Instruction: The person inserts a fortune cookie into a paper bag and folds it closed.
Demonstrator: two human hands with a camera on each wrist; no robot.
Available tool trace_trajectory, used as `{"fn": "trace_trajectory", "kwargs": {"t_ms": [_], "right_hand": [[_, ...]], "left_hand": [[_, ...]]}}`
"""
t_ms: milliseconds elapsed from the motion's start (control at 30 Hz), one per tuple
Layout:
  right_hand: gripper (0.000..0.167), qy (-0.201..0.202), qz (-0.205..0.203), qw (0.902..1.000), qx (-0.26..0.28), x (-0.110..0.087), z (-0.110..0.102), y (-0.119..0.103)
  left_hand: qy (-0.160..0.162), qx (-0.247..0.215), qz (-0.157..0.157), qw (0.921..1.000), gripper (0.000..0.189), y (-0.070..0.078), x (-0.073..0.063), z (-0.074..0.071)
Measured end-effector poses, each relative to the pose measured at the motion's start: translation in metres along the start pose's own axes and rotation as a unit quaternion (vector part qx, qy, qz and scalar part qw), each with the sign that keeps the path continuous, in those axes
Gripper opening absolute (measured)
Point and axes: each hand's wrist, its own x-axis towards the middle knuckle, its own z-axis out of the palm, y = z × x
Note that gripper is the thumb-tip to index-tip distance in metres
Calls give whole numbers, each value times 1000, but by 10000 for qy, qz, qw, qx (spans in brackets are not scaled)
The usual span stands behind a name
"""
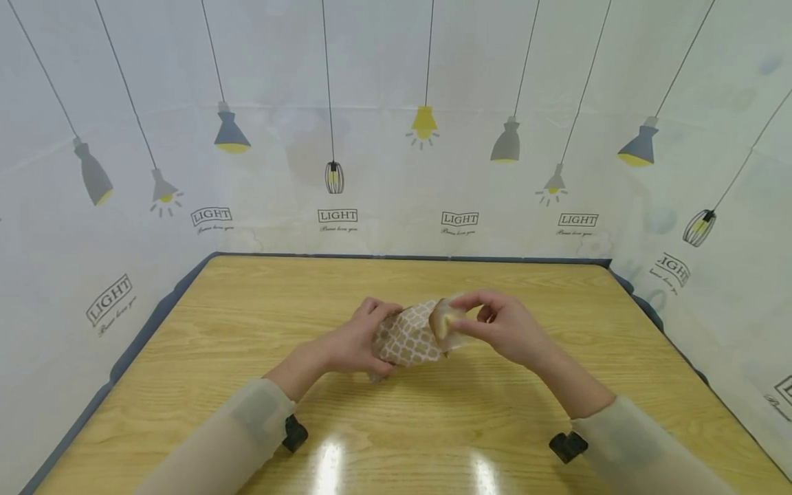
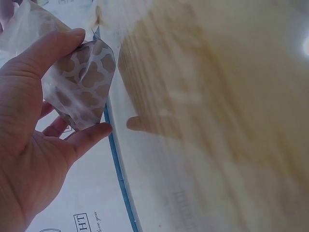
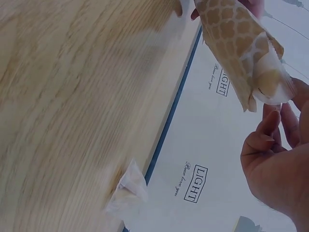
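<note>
White walls (image 1: pixel 383 165) stand round three sides of my table, with lamps and the word LIGHT printed on them. My table (image 1: pixel 272 295) is shiny yellow wood, and a dark blue strip (image 1: pixel 495 260) runs along its far edge.

I have a brown paper bag (image 1: pixel 408 340) with a white curvy pattern. It is over the middle of the table, a bit nearer to the far edge than to the near one, and well apart from both far corners. Its mouth points toward the right edge.

My left hand (image 1: pixel 355 344) is bent round the other end of the bag, thumb on the near side and fingers on the far side, as wide apart as the bag is thick.

My right hand (image 1: pixel 513 333) is at the mouth. Its thumb and first finger are pinched nearly together on a clear packet (image 3: pixel 268 81) with something pale yellow inside. Part of that packet sticks out of the bag.

From my right wrist, I also see another clear packet (image 3: pixel 129 188) on the table, close to the far edge. It has something pale in it too.
</note>
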Motion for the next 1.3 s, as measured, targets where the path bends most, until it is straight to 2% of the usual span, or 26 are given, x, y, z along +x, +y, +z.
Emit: {"fn": "trace_trajectory", "kwargs": {"t_ms": [167,333,500,733,1067,1300], "right_hand": [[26,59,61,9999,71,1,4,-1],[27,163,71,9996,-228,0,1,-1],[27,80,80,9992,-381,-3,-7,3],[27,-2,60,9995,-305,-2,-12,2],[28,-31,32,9995,-312,1,-4,-5],[24,71,-155,9993,-342,2,12,-3]], "left_hand": [[4,7,-55,10000,110,0,1,0],[15,12,-93,10000,110,-1,1,0],[26,-32,-175,9998,108,-2,0,-2],[17,-84,-195,9998,107,-2,0,-3],[-2,-72,-193,9998,109,-1,-1,-2],[-27,-87,-171,9998,109,-1,-1,-1]]}}
